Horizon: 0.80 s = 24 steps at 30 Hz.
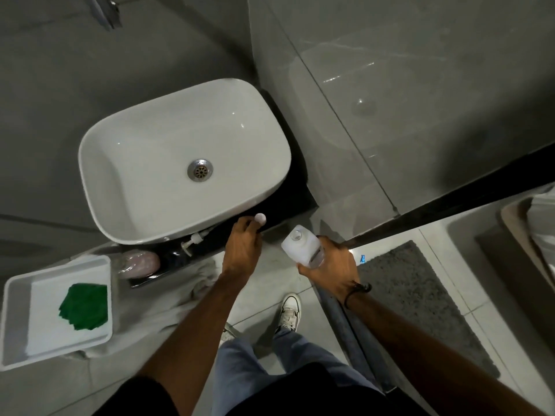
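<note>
My right hand (pixel 330 267) grips a clear plastic bottle (pixel 301 246) with its mouth uncovered, held over the floor to the right of the white basin (pixel 126 151). My left hand (pixel 244 244) pinches a small white round cap (pixel 260 218) at its fingertips, just over the black counter edge (pixel 288 211) by the basin's near right corner. A pump head (pixel 195 240) lies on the counter below the basin, beside a pink soap bar (pixel 141 262).
A white tray (pixel 18 298) holding a green cloth (pixel 85 306) sits at the lower left on a grey towel. A glass partition with a black frame (pixel 450 205) runs to the right. A dark bath mat (pixel 414 295) lies on the floor tiles.
</note>
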{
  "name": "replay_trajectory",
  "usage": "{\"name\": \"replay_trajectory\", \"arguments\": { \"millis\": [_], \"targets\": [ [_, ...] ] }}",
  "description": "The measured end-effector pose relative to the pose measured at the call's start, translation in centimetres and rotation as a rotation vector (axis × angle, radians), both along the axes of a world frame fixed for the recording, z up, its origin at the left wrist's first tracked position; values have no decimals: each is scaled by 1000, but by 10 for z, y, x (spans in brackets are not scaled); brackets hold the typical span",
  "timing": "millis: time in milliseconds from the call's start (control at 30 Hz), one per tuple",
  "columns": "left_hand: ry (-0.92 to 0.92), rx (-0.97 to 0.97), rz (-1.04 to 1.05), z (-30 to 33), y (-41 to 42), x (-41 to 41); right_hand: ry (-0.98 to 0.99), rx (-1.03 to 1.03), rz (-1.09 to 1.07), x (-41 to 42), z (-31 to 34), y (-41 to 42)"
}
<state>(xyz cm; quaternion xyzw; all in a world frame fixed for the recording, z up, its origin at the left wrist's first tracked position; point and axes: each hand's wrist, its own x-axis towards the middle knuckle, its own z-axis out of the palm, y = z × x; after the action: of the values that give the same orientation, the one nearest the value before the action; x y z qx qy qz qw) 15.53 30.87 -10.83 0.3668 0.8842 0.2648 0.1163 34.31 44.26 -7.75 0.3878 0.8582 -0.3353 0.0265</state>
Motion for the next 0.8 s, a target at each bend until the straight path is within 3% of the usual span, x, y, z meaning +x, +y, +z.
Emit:
{"name": "replay_trajectory", "arguments": {
  "millis": [200, 400, 600, 700, 800],
  "targets": [
    [-108, 62, 116, 9, -72, 0, 31, -6, 47, -28, 12, -34],
    [-181, -35, 264, 16, -166, -14, 63, -31, 120, -66, 16, -85],
    [-340, -10, 742, 24, -237, -38, 199, -73, 145, -92, 30, -131],
    [-294, 104, 728, 32, -243, -69, 258, -72, 151, -101, 38, -146],
    [-310, 132, 574, 29, -240, -97, 337, -63, 149, -108, 48, -159]
  ]
}}
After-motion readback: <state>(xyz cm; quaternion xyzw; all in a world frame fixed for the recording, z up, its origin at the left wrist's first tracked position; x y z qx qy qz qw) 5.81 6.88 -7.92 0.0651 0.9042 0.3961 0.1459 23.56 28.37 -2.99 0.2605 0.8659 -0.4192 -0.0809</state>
